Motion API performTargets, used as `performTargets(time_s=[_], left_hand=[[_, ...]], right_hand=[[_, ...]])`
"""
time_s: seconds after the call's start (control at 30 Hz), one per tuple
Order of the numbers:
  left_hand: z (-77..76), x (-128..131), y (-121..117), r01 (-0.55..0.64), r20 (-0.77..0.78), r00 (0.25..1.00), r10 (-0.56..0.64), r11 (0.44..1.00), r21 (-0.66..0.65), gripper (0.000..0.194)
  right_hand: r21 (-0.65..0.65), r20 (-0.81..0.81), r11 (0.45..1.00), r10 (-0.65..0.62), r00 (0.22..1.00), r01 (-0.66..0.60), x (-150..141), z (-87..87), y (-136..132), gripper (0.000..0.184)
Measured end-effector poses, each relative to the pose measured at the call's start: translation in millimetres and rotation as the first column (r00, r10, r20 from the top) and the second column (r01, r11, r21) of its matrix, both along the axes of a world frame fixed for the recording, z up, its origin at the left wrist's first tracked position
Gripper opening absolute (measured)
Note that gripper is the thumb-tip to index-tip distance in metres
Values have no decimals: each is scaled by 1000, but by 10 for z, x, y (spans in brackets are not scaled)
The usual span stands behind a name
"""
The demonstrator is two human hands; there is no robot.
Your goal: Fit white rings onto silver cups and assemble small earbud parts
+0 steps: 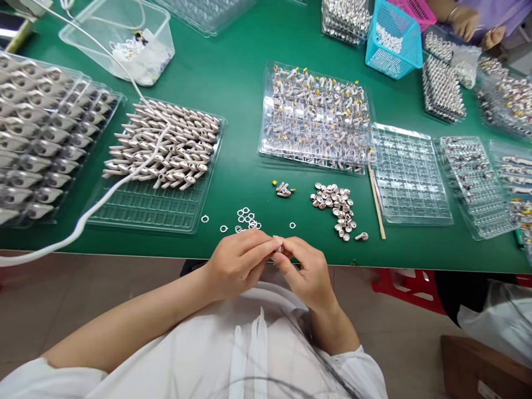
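Note:
At the table's front edge, my left hand (239,261) and my right hand (306,271) meet, fingertips pinched together on a small earbud part (279,249). Fingers cover most of this part. Just beyond my left hand lie several small white rings (246,217), with one lone ring (292,225) above my right hand. A pile of round earbud caps (333,198) sits farther right, near a single stemmed earbud shell (362,236). Between rings and caps rests a little cluster of earbud pieces (284,190) with yellow tabs.
Trays of shells stand left, one tray (178,216) crossed by a white cable (124,180). Ahead is a stacked clear tray (316,119) of parts; a wooden stick (377,205) lies beside another clear tray (411,177). A blue basket (393,52) and another person's hand (464,22) are at upper right.

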State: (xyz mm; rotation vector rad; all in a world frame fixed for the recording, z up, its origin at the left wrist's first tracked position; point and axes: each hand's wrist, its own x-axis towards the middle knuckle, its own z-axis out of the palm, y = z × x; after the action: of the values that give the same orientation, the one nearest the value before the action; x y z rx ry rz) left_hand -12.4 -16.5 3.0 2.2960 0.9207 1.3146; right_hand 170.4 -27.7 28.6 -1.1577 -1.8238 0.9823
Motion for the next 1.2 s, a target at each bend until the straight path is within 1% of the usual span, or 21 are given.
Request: performTargets(time_s=[0.13, 0.27, 0.4, 0.57, 0.77, 0.97, 1.07, 1.2], left_hand=[[9, -20, 2, 14, -36, 999, -13, 999, 35, 34], [23, -15, -6, 4, -52, 999, -4, 1000, 8, 31], [35, -14, -17, -37, -6, 999, 37, 999, -19, 23], [97, -39, 5, 37, -37, 999, -37, 999, -11, 20], [157, -34, 31, 26, -63, 998, -23, 999, 47, 16], [143, -31, 37, 20, -80, 997, -13, 997, 79, 15], [130, -35, 39, 7, -89, 996, 0, 997, 79, 15], [113, -41, 41, -16, -82, 996, 21, 998, 58, 14]], right_hand=[[-4, 2, 999, 39, 999, -39, 5, 0, -18, 23], [15, -15, 999, 38, 999, -38, 21, -13, -20, 27], [70, -31, 997, 40, 999, -38, 46, -34, -21, 32], [153, 3, 987, 40, 999, -40, 71, -59, -37, 37], [280, 74, 959, 13, 997, -33, 55, -125, -64, 40], [380, 105, 925, -28, 994, -14, 14, -184, -81, 47], [397, 147, 918, -34, 989, -27, 0, -184, -77, 46], [372, 181, 926, -13, 983, -57, -9, -188, -72, 46]])
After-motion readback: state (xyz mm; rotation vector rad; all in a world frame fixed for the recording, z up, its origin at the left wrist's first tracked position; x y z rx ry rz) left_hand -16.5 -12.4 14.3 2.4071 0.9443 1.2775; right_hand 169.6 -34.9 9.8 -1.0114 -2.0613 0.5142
